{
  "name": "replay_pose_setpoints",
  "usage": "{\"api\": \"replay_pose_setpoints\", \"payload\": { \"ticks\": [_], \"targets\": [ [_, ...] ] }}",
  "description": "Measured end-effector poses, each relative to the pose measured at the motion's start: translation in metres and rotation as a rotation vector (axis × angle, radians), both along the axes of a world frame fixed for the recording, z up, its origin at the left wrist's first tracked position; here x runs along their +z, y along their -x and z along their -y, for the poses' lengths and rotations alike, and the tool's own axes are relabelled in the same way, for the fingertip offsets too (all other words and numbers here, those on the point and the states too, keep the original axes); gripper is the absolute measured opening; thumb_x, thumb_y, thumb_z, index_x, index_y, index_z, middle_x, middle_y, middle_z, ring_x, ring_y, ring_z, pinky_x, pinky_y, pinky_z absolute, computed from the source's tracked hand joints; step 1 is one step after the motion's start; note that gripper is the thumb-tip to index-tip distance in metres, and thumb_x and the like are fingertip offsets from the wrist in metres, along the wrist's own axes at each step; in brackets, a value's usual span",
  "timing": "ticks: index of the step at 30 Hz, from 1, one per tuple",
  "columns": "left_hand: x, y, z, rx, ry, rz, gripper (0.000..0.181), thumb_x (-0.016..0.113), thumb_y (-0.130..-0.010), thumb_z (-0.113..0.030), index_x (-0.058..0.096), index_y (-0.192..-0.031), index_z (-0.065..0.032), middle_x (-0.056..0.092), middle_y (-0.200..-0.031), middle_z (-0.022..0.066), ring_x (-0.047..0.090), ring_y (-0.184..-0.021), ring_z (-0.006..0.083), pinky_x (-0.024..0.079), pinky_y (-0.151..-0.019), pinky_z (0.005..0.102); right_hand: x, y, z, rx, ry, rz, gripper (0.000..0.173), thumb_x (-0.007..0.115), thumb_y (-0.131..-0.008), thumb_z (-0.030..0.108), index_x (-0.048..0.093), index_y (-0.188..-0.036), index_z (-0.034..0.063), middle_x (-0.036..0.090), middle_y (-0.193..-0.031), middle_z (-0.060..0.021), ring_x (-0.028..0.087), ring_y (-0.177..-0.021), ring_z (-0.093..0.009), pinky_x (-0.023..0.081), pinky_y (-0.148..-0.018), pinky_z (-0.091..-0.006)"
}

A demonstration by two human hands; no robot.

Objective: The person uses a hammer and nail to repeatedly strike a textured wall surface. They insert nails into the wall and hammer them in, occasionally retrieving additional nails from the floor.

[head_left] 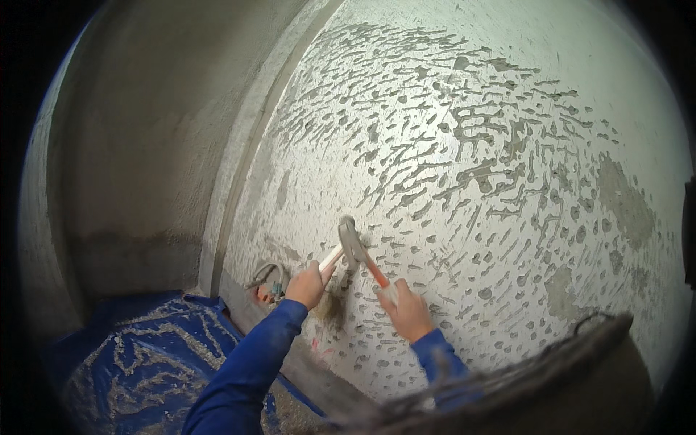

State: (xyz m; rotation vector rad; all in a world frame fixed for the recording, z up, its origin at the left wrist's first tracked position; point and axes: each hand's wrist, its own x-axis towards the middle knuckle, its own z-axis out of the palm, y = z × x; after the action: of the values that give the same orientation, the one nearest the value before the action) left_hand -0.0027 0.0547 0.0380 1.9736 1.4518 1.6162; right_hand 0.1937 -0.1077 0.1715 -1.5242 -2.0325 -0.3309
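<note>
My left hand (306, 285) is closed around the pale handle of a tool (330, 259) that slants up to the right. My right hand (409, 311) grips an orange-and-pale handle (379, 273) that slants up to the left. Both handles reach a blurred grey metal head (351, 239), where the tools overlap in front of the wall. Blur hides which head belongs to which handle and whether the metal touches the wall. The white-coated wall (326, 190) carries many grey chipped pits and gouges.
A blue tarp (147, 353) strewn with pale debris covers the floor at lower left. Hoses or cables (269, 272) come out of an orange-edged opening low in the wall. A grey concrete side wall (147, 136) stands left. A blurred dark object (544, 375) crosses the lower right.
</note>
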Motion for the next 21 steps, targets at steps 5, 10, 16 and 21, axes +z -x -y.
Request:
{"api": "replay_pose_setpoints", "payload": {
  "ticks": [5,10,16,21],
  "targets": [
    [0.002,0.009,-0.002,0.008,0.052,-0.011,0.060,0.046,-0.106,-0.057,0.059,-0.099,0.0012,0.069,-0.085,0.0300,0.069,-0.081,0.0492,0.055,-0.073,0.0558,-0.001,0.004,0.010,0.103,-0.033,-0.091,0.049,0.059,-0.103,0.049,0.056,-0.102,0.0002,0.068,-0.074,-0.0244,0.068,-0.068,-0.047,0.052,-0.063,-0.0523],
    [0.007,0.008,0.003,0.014,0.092,-0.025,0.063,0.045,-0.106,-0.059,0.060,-0.100,0.0018,0.070,-0.091,0.0300,0.069,-0.087,0.0489,0.054,-0.078,0.0566,-0.011,0.004,0.004,0.182,-0.143,-0.062,0.052,0.055,-0.104,0.052,0.055,-0.101,0.0007,0.067,-0.073,-0.0248,0.068,-0.070,-0.047,0.053,-0.063,-0.0534],
    [0.036,0.027,0.018,-0.099,0.184,0.068,0.075,0.042,-0.105,-0.064,0.066,-0.102,0.0067,0.070,-0.090,0.0312,0.069,-0.090,0.0483,0.053,-0.080,0.0544,0.002,-0.004,-0.003,-0.086,0.170,-0.064,0.056,0.054,-0.104,0.055,0.056,-0.103,-0.0002,0.068,-0.075,-0.0229,0.068,-0.073,-0.047,0.051,-0.063,-0.0523],
    [0.064,0.013,0.004,-0.197,0.127,0.185,0.079,0.042,-0.105,-0.065,0.067,-0.101,0.0095,0.069,-0.090,0.0318,0.070,-0.090,0.0474,0.053,-0.080,0.0524,0.042,0.011,0.035,0.204,-0.059,-0.263,0.046,0.062,-0.103,0.045,0.056,-0.105,0.0000,0.066,-0.071,-0.0172,0.071,-0.067,-0.035,0.051,-0.057,-0.0414]
  ]
}}
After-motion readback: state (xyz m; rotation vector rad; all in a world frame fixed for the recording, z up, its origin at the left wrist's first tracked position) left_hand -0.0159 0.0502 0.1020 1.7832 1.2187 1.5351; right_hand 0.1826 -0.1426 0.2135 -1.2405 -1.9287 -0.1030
